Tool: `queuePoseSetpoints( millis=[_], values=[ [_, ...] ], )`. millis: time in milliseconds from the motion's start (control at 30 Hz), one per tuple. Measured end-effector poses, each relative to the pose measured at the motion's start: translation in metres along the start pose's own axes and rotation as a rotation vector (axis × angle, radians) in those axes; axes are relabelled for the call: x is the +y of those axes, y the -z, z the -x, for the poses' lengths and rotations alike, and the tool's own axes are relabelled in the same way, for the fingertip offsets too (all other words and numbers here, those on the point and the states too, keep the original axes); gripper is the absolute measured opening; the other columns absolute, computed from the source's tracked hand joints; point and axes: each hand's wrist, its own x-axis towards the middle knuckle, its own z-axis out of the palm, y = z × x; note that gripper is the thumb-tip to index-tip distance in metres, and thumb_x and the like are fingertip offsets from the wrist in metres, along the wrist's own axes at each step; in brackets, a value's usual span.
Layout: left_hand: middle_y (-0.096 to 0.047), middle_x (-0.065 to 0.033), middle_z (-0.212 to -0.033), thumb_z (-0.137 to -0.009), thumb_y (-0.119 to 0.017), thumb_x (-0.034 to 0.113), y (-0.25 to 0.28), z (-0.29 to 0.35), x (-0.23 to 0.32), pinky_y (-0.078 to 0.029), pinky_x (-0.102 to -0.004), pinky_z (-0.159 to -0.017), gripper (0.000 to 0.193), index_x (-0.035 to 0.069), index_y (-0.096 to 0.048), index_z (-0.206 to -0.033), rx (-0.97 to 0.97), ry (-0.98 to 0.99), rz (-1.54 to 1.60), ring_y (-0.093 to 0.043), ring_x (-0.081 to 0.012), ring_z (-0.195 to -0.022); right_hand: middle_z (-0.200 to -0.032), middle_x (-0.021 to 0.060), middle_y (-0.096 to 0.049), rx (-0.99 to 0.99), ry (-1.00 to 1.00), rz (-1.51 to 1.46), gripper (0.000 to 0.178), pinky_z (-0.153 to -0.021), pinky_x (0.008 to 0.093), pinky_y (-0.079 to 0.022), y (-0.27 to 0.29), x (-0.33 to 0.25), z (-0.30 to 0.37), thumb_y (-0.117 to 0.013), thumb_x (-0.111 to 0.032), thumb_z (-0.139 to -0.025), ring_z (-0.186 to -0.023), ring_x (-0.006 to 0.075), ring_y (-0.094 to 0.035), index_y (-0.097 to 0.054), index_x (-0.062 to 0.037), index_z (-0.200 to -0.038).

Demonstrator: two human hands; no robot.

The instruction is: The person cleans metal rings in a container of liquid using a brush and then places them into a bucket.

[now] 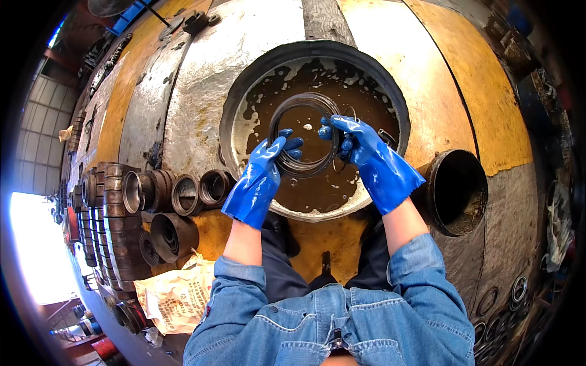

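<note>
A bundle of thin dark metal rings (310, 167) is held up between my two hands, above a wide round basin (232, 107). Brown liquid with patches of foam fills part of the basin. My left hand (256, 177), in a shiny blue rubber glove, is closed round the lower left of the bundle. On its right side, my right hand (372, 152), gloved the same way, grips the rings with curled fingers. A thin loop sticks out from the bundle beside my right fingers. A small dark object (387, 136) shows at the basin's right inner edge, partly behind my right glove.
A large hollow metal cylinder (431, 192) lies on its side at the right. Stacked metal sleeves (122, 244) and ring-shaped parts (185, 194) stand at the left, near a crumpled paper sack (177, 296). Several loose rings (518, 289) lie at the lower right.
</note>
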Motion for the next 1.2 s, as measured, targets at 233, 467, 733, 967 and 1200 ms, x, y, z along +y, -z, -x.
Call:
queuePoseSetpoints(
  millis=[233, 467, 733, 967, 1200],
  values=[
    [-0.066, -0.0230, -0.135, -0.106, -0.060, 0.034, 0.021, -0.011, 0.003, -0.058, -0.0515, -0.100, 0.058, 0.001, -0.046, -0.152, -0.230, 0.111, 0.380, -0.070, -0.0325, -0.109, -0.097, 0.0104, -0.078, 0.148, 0.023, 0.046, 0.021, -0.047, 0.0210, -0.043, 0.004, 0.001, -0.002, -0.072, -0.024, -0.097, -0.050, 0.0030, -0.050, -0.074, -0.0076, -0.111],
    [-0.072, -0.0200, -0.127, -0.105, -0.057, 0.048, 0.023, -0.019, -0.003, -0.053, -0.0588, -0.105, 0.061, 0.005, -0.055, -0.147, -0.363, 0.190, 0.709, -0.073, -0.0373, -0.106, -0.090, 0.0057, -0.076, 0.215, 0.081, 0.185, 0.021, -0.054, 0.0219, -0.044, -0.007, -0.008, 0.005, -0.077, -0.021, -0.094, -0.057, 0.0052, -0.052, -0.075, -0.0060, -0.108],
    [-0.073, -0.0175, -0.125, -0.105, -0.057, 0.044, 0.027, -0.016, 0.001, -0.054, -0.0560, -0.102, 0.060, 0.003, -0.051, -0.149, -0.311, 0.112, 0.565, -0.074, -0.0328, -0.101, -0.089, 0.0061, -0.077, 0.225, 0.101, 0.258, 0.017, -0.056, 0.0247, -0.044, -0.014, -0.004, 0.009, -0.080, -0.022, -0.093, -0.059, 0.0073, -0.055, -0.075, -0.0080, -0.101],
    [-0.069, -0.0215, -0.128, -0.104, -0.062, 0.025, 0.024, -0.015, -0.008, -0.060, -0.0497, -0.096, 0.051, -0.002, -0.052, -0.147, -0.106, 0.088, 0.353, -0.072, -0.0317, -0.099, -0.088, 0.0057, -0.077, 0.160, 0.085, 0.150, 0.020, -0.054, 0.0227, -0.045, -0.008, -0.003, 0.007, -0.079, -0.023, -0.093, -0.056, 0.0055, -0.053, -0.075, -0.0080, -0.106],
    [-0.066, -0.0231, -0.132, -0.101, -0.066, 0.026, 0.028, -0.015, -0.011, -0.060, -0.0485, -0.095, 0.058, -0.003, -0.049, -0.148, -0.095, 0.063, 0.175, -0.072, -0.0308, -0.101, -0.094, 0.0116, -0.078, 0.023, 0.061, 0.163, 0.027, -0.058, 0.0249, -0.047, -0.006, -0.012, 0.016, -0.077, -0.026, -0.093, -0.061, 0.0084, -0.057, -0.074, -0.0050, -0.109]
  ],
)
